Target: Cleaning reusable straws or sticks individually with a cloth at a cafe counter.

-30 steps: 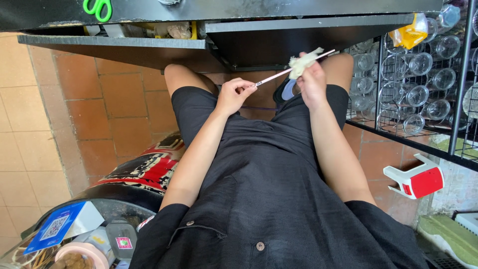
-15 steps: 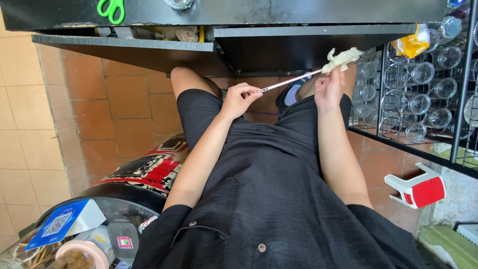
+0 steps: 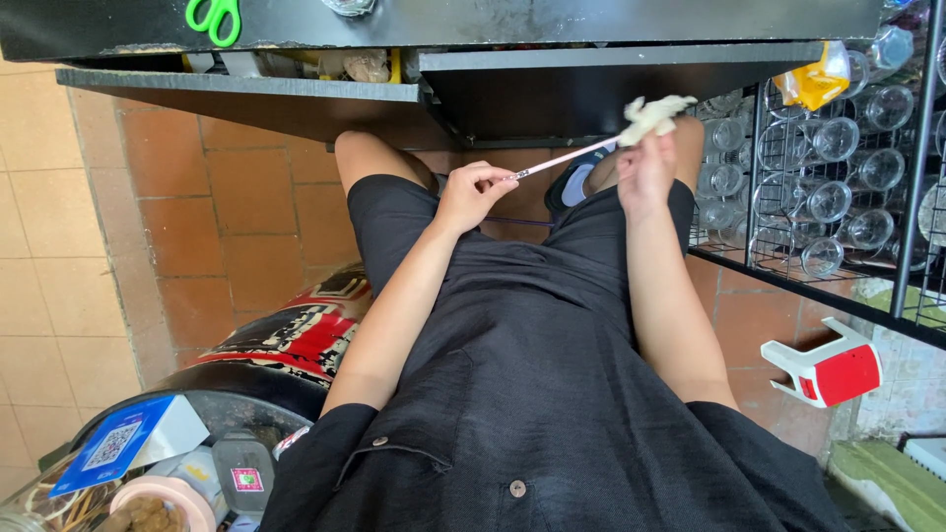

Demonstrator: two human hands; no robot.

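Fingers of the left hand (image 3: 473, 194) are pinched together on the near end of a thin pale stick (image 3: 564, 159), thumb and forefinger closed on it while the other fingers curl loosely beneath. The stick is straight, slim and smooth, and it runs slantwise up to the right hand (image 3: 645, 169). That hand's fingers are closed about the stick's far end and about a small wad of cream-white, crumpled, soft-looking stuff (image 3: 654, 113) that sits at the tip, just above the fingertips; whether the wad is paper, cloth or something else cannot be told. Both hands are raised over the person's lap, above the black, faintly woven garment (image 3: 532, 374), and just below the dark underside of the counter (image 3: 591, 89).

Green-handled scissors (image 3: 213, 17) lie at the counter's top edge. To the right stands a black wire rack (image 3: 759, 197) full of clear round glasses, with a yellow bag (image 3: 816, 81) at its upper part. A small white and red plastic stool (image 3: 826, 363) stands on the terracotta tiled floor (image 3: 217, 217).
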